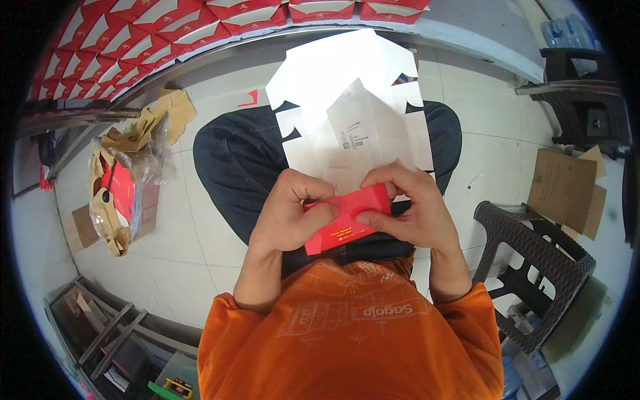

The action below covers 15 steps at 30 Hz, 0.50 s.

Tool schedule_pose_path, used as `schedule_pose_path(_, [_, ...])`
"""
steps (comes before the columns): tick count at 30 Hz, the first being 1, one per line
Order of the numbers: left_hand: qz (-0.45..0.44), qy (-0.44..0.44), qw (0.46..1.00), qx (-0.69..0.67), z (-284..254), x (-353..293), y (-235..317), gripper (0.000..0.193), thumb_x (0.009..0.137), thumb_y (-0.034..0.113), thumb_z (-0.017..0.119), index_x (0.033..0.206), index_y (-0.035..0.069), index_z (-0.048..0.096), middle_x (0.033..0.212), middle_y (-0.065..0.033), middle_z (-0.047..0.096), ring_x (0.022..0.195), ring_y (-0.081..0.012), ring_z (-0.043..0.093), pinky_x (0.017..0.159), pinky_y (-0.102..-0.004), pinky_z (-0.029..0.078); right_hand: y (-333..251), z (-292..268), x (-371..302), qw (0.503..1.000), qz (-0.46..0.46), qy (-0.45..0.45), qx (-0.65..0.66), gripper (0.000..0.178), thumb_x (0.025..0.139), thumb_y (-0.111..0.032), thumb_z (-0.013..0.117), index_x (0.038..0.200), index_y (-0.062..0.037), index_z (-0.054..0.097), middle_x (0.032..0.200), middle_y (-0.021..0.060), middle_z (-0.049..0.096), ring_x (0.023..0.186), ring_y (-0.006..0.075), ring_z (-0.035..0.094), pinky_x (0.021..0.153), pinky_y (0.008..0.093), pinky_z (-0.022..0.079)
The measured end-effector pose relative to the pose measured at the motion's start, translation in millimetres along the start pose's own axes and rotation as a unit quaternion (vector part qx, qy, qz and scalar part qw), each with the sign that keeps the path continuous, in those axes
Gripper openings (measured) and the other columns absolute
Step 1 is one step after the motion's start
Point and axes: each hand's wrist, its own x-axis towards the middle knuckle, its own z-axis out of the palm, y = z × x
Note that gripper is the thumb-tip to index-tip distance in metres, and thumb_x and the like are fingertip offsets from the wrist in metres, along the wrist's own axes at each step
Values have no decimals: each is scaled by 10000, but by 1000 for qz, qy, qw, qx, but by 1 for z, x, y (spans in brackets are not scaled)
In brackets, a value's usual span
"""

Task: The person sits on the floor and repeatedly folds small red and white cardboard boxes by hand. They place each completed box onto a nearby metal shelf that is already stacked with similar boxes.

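Both hands hold a die-cut cardboard box blank, red outside and white inside, across my lap. Its red side panel (343, 223) faces me at the near edge, partly bent up. The wide white inner face (313, 73) with notched flaps stretches away over my knees. My left hand (293, 207) is closed on the left of the red panel, thumb pressing on it. My right hand (413, 203) pinches its right end, thumb in front and fingers behind. The fingertips behind the panel are partly hidden.
Rows of folded red-and-white boxes (167, 30) cover the table ahead. On the left floor lies a torn paper-and-plastic package (120, 190) with red sheets. At right are a dark woven plastic stool (553, 267) and an open brown carton (563, 190). A red scrap (249, 99) lies ahead-left.
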Motion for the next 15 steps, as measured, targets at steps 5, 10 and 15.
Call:
schedule_pose_path(5, [-26,-11,999,-29,3,3,-3,217,735,-25,551,575,-31,403,533,-24,280,533,-49,287,465,-278,248,1,7,-2,988,115,78,70,410,659,-106,868,1012,-65,663,762,5,477,671,109,448,606,235,405])
schedule_pose_path(10, [38,-36,998,-19,-8,2,-3,153,730,-14,624,638,-32,503,562,-55,425,539,-85,411,507,-280,350,-7,-13,-3,982,-35,-145,-115,707,538,-205,913,1175,-86,629,996,83,526,972,221,533,821,335,461])
schedule_pose_path(15, [67,-92,988,101,-51,-21,19,237,694,58,810,872,-23,678,781,-144,683,752,-236,692,695,-297,515,14,-74,-12,955,-18,17,-295,912,432,-327,948,1252,-117,607,1414,182,408,1318,373,375,1055,473,343])
